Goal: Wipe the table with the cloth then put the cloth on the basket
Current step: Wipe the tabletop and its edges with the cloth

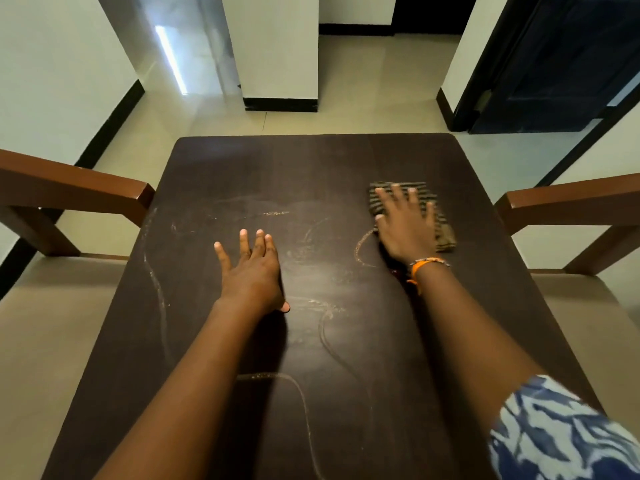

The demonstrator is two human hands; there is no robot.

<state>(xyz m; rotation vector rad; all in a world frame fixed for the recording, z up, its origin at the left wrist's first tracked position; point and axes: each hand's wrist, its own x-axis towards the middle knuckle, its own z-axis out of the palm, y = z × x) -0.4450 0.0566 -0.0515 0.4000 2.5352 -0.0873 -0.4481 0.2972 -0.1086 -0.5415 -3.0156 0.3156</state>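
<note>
A dark brown table (311, 168) fills the middle of the view, marked with pale chalky streaks and curved lines. A folded, dark striped cloth (445, 233) lies on its right half. My right hand (405, 226) presses flat on the cloth with fingers spread, covering most of it. My left hand (252, 271) rests flat on the bare tabletop near the centre, fingers apart, holding nothing. No basket is in view.
Brown wooden chair arms stand on both sides, the left arm (79, 185) and the right arm (571, 202). Beyond the table are a beige tiled floor, a white pillar (277, 50) and a dark door (561, 64) at the far right.
</note>
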